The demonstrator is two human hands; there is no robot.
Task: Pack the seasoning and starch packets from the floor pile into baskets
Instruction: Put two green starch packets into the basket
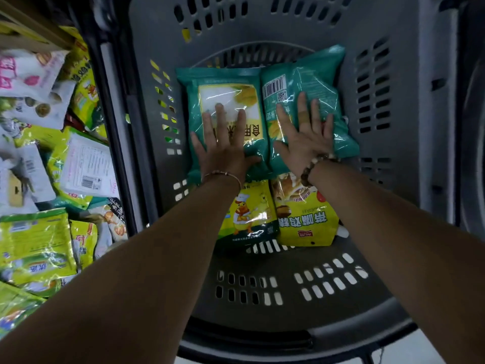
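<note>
Two teal starch packets lie side by side in the far half of a grey plastic basket (409, 143). My left hand (223, 145) presses flat on the left teal packet (225, 90), fingers straight. My right hand (305, 135) presses flat on the right teal packet (315, 74), which shows a barcode. Nearer me in the basket lie two yellow seasoning packets: one with a cartoon duck (249, 214), one with red lettering (307, 219). My forearms cover part of them.
The floor pile of yellow, green and white packets (47, 166) lies to the left of the basket. A second dark basket wall (472, 127) shows at the right edge. The basket's near rim (288, 334) is just below my arms.
</note>
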